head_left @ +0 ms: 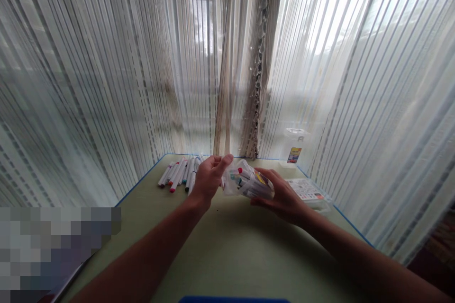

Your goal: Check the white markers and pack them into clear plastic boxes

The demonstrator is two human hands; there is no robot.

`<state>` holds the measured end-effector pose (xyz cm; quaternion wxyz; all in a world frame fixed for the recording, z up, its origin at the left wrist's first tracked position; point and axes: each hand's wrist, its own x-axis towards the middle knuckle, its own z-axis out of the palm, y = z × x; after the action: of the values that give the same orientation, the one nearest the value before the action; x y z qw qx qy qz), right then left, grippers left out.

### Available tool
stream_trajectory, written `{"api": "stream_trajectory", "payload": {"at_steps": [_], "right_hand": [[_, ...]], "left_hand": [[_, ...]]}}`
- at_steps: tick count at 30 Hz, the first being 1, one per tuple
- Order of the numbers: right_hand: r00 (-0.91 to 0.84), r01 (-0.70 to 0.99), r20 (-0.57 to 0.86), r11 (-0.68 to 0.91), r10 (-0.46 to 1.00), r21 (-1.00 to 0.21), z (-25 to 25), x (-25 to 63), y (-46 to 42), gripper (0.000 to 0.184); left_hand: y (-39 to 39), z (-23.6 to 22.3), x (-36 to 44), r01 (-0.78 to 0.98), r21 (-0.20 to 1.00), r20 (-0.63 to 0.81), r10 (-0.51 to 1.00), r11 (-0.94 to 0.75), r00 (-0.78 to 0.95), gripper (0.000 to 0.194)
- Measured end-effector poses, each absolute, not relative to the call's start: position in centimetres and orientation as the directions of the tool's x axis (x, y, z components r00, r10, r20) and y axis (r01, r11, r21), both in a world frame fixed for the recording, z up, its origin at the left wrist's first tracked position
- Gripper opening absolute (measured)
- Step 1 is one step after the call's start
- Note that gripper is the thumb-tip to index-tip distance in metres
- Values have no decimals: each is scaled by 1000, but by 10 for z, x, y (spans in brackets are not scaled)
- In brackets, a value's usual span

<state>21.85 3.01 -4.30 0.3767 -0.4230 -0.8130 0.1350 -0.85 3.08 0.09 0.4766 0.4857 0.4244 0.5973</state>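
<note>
A clear plastic case (232,185) lies tilted on its side just above the table, with several markers (245,177) inside; one has a red cap. My right hand (280,194) is wrapped round the labelled end of the case, thumb and fingers on opposite sides. At the other end, my left hand (209,175) is closed at the case's edge with curled fingers and the thumb pointing along it; its fingertips are partly hidden. Left of that hand, a loose group of white markers (179,173) with coloured ends rests on the table, partly covered by the hand.
Upright at the back right corner stands a clear plastic container (294,144) with a yellow-and-dark label. A printed sheet (305,189) with clear plastic lies beyond my right hand. The pale green table (227,251) has blue edging, and striped sheer curtains (199,80) hang right behind it.
</note>
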Motion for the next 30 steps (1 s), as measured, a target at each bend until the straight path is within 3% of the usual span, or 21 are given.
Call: {"api": "stream_trajectory", "payload": {"at_steps": [11,16,21,24,30], "right_hand": [[-332,633,580,631,744,-448,-42,213,22,70],[-265,693,608,587,748,-420,-37,211,20,68],[-182,718,617,532,766,-449,-34,208,17,64],[-167,712,623,531,764,-460,-35,206,13,64],[-137,709,644,529,752,-467,-39,197,6,64]], "left_hand": [[29,-6,-9,264,914,333,941,-307,-57,53],[21,-3,-6,333,864,414,909,-377,-45,57],[16,-13,5,473,671,619,782,-571,66,65],[15,-18,9,508,621,658,749,-596,76,72],[14,-15,10,482,629,685,728,-610,26,55]]}}
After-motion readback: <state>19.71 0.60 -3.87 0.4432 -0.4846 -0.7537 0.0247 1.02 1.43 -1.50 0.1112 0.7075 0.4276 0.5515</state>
